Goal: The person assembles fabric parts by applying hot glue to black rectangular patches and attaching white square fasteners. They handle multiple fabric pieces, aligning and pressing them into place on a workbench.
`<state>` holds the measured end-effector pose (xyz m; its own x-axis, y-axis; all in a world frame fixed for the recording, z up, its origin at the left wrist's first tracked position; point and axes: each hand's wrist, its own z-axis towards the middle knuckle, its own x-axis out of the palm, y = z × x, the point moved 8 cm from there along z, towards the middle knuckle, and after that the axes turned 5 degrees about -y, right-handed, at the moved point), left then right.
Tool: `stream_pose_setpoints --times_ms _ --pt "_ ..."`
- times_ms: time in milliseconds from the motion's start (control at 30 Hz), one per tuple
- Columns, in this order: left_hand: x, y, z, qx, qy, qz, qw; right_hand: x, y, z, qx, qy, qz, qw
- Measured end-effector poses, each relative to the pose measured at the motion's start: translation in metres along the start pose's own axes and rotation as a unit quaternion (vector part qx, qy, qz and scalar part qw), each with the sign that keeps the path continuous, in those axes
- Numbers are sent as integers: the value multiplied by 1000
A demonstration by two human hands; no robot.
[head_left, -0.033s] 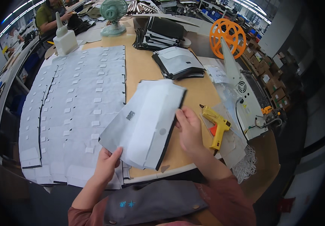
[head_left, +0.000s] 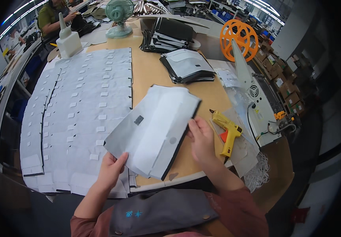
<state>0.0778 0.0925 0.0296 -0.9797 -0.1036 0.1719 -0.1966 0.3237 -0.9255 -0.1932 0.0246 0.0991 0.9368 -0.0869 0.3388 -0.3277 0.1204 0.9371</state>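
I see L hand (head_left: pixel 112 168) pinching the white panel (head_left: pixel 154 130) by its lower-left edge, R hand (head_left: pixel 202 140) pinching its dark right edge (head_left: pixel 175 155); it's tilted over the table (head_left: pixel 141 79). Prob. light, semi-stiff, slightly slick, may crease; I'd hold opp. edges, thumbs on top.

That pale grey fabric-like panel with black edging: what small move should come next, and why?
Probably lowering the pale grey, black-edged panel flat onto the tan tabletop: the left hand and right hand hold opposite sides, and tabletop shows beside it.
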Motion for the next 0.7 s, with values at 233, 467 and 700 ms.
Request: stream_pose_setpoints --times_ms 233,467,700 --pt "0 -30 30 131 7 354 926 -61 -48 -95 369 118 -188 902" --pt "-4 -19 42 148 16 419 896 -69 4 -22 153 136 -398 894" --pt "-10 -40 40 178 -83 466 863 -29 31 170 -301 67 -654 691"
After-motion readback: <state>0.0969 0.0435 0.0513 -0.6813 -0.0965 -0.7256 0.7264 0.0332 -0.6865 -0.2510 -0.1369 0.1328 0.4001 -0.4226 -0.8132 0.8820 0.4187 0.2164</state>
